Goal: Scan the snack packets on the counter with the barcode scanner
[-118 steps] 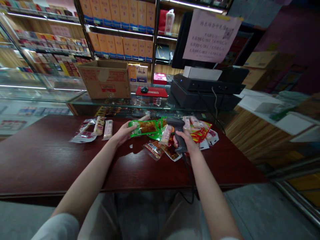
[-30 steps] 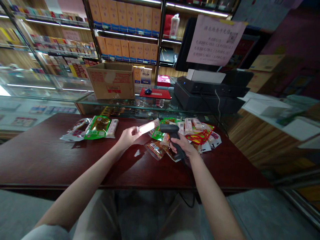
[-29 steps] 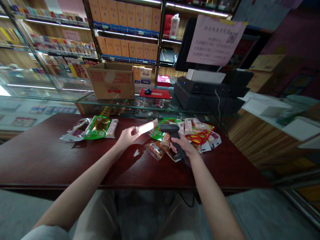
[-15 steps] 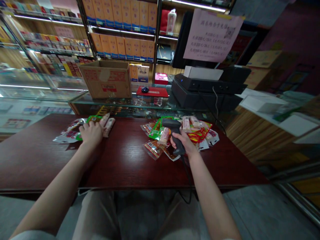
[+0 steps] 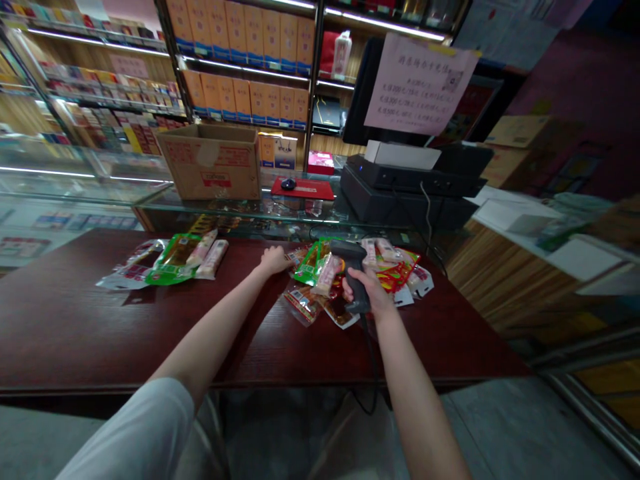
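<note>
My right hand [image 5: 367, 292] is wrapped round the handle of a dark barcode scanner [image 5: 351, 267], held upright over a heap of snack packets [image 5: 395, 270] on the dark red table [image 5: 90, 327]. My left hand [image 5: 274, 259] reaches to the left edge of that heap, fingers curled on a packet [image 5: 295, 255] there. A second group of packets lies at the left, with a green packet [image 5: 173, 259] and pale sausage sticks [image 5: 212, 258].
Behind the table runs a glass counter [image 5: 150, 193] bearing a cardboard box [image 5: 210, 161], a red pad with a mouse [image 5: 302, 188] and a black till [image 5: 410, 187] with a paper notice. Stocked shelves fill the back wall. The scanner's cable hangs off the table front.
My left hand laid the pale stick on the left group half a second ago and has since moved right to the heap. The right hand with the scanner has stayed in place.
</note>
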Demonstrator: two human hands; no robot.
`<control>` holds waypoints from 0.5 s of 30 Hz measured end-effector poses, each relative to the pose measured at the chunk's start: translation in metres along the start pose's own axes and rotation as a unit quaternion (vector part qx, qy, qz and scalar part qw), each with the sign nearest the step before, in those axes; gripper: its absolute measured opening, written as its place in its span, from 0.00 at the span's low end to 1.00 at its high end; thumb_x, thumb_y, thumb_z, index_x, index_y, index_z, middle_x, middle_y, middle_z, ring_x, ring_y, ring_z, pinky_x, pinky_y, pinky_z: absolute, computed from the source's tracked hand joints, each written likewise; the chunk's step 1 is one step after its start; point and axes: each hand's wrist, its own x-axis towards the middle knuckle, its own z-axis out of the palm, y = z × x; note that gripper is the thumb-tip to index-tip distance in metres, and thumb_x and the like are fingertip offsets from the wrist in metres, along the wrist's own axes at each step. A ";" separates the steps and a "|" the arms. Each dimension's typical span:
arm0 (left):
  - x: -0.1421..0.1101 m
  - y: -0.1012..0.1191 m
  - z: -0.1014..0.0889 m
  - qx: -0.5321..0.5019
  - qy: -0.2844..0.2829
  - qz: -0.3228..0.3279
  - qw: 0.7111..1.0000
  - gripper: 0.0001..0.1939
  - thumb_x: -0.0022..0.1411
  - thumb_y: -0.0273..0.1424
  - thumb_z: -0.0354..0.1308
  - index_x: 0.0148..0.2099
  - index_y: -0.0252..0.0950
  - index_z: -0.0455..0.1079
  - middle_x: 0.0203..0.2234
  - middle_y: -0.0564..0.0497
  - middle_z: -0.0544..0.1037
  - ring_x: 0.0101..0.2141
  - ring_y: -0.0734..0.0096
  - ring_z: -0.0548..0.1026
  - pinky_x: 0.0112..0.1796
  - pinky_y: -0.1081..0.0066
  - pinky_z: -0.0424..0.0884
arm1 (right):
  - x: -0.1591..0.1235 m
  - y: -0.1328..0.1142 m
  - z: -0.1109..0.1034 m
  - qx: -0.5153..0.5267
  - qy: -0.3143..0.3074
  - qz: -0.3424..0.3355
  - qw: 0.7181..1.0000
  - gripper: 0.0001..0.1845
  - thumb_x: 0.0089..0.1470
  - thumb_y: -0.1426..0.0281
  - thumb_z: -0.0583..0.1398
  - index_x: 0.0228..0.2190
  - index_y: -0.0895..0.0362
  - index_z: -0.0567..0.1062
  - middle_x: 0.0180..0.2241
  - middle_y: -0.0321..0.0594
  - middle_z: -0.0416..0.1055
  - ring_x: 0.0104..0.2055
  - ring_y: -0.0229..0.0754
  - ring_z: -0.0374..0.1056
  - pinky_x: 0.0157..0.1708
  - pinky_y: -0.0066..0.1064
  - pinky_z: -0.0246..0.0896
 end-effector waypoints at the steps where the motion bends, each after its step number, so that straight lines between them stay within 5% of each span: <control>1: 0.004 -0.002 0.001 -0.014 -0.009 -0.003 1.000 0.24 0.48 0.44 0.66 0.41 0.31 0.71 0.45 0.31 0.76 0.50 0.41 0.73 0.46 0.57 0.68 | 0.000 0.000 -0.001 0.004 0.004 -0.004 1.000 0.19 0.48 0.59 0.64 0.34 0.53 0.60 0.14 0.27 0.64 0.14 0.33 0.56 0.15 0.24 0.52; 6: 0.001 -0.021 -0.008 -0.078 0.001 -0.005 0.997 0.14 0.49 0.36 0.65 0.36 0.36 0.67 0.33 0.46 0.78 0.37 0.61 0.77 0.36 0.69 0.70 | -0.001 -0.002 0.000 0.009 -0.002 0.000 1.000 0.19 0.48 0.58 0.64 0.33 0.53 0.61 0.14 0.28 0.64 0.14 0.33 0.56 0.15 0.24 0.50; 11: -0.032 -0.042 -0.030 -0.233 0.139 -0.003 0.963 0.18 0.49 0.31 0.61 0.43 0.37 0.61 0.31 0.52 0.75 0.32 0.68 0.75 0.34 0.69 0.71 | -0.005 -0.006 0.003 -0.011 -0.019 0.001 1.000 0.19 0.49 0.58 0.64 0.35 0.54 0.62 0.15 0.28 0.64 0.15 0.33 0.57 0.15 0.24 0.50; 15: -0.073 -0.039 -0.054 -0.217 0.223 0.049 0.949 0.19 0.53 0.34 0.58 0.47 0.40 0.58 0.33 0.52 0.76 0.34 0.65 0.76 0.38 0.67 0.71 | -0.006 -0.002 0.007 -0.028 -0.070 0.015 0.997 0.21 0.49 0.58 0.64 0.37 0.54 0.61 0.15 0.27 0.64 0.15 0.33 0.55 0.14 0.24 0.50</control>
